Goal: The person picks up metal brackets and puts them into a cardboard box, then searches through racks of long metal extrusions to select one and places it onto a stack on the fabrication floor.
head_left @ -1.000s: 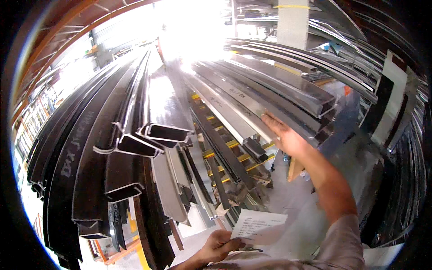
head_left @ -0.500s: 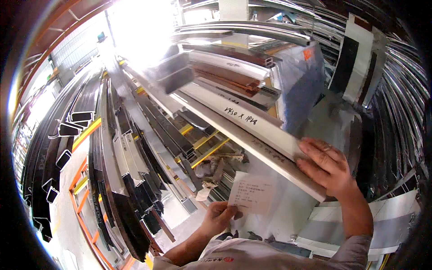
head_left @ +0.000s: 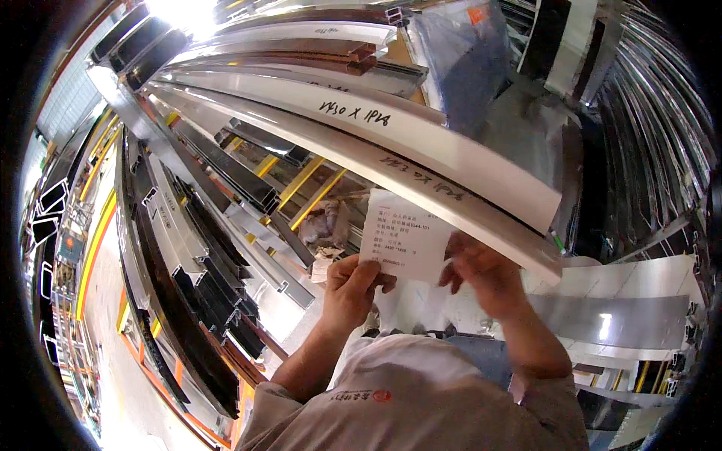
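Note:
My left hand (head_left: 350,292) pinches the lower left corner of a white paper slip (head_left: 402,239) with printed lines, thumb on its front. My right hand (head_left: 487,279) is at the slip's right edge, fingers apart and partly curled; whether they touch the paper I cannot tell. Just above both hands, a long pale metal profile (head_left: 444,159) with black handwriting runs from the upper left to the right. Alongside it, on the near side, lies a second pale profile (head_left: 496,223), also handwritten on. Its near end passes over the right hand's fingertips.
Long dark profiles (head_left: 203,289) stick out toward me on the left, by an orange rack frame (head_left: 135,347). Yellow bars (head_left: 316,197) cross beneath the pale profiles. A blue-grey wrapped stack (head_left: 462,64) stands behind, and more profiles (head_left: 654,143) line the right side.
My right hand has let go of the pale profile and come down and left to the paper. The slip is higher in view, and the whole view has turned rightward and down.

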Action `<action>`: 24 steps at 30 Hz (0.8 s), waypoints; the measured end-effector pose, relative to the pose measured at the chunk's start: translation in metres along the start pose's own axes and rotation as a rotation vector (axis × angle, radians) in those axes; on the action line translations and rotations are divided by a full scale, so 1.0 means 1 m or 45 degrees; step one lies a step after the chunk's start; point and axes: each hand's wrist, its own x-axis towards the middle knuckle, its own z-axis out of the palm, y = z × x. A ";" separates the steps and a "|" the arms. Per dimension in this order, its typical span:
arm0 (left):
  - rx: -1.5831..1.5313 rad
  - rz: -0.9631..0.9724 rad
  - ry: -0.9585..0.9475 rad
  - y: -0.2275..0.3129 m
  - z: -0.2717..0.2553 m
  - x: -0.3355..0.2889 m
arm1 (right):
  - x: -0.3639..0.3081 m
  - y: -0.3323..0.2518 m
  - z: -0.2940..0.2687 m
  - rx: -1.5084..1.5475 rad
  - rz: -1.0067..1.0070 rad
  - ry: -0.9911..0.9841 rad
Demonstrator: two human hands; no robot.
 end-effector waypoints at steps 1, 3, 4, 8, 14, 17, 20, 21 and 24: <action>0.025 -0.013 0.013 0.004 0.003 0.001 | 0.004 0.002 0.013 0.018 0.017 -0.046; 0.068 -0.037 0.024 0.011 0.009 0.004 | 0.008 0.005 0.017 0.006 0.017 -0.075; 0.102 -0.027 0.013 0.009 0.007 0.006 | 0.011 0.009 0.017 -0.018 0.007 -0.064; 0.327 0.024 0.023 0.010 -0.002 0.012 | 0.020 0.006 0.018 -0.043 0.033 -0.037; 0.427 0.657 0.187 0.010 -0.013 0.030 | 0.026 -0.007 0.024 -0.073 0.003 0.048; 0.246 0.715 0.108 0.010 -0.013 0.038 | 0.023 -0.006 0.023 -0.075 -0.006 0.086; 0.500 0.782 0.063 0.015 -0.011 0.044 | 0.022 -0.007 0.022 -0.086 -0.009 0.095; 0.601 0.772 0.060 0.017 -0.009 0.044 | 0.022 -0.007 0.022 -0.094 0.006 0.096; 0.391 0.621 0.000 0.021 -0.003 0.046 | 0.020 -0.007 0.023 -0.107 0.037 0.101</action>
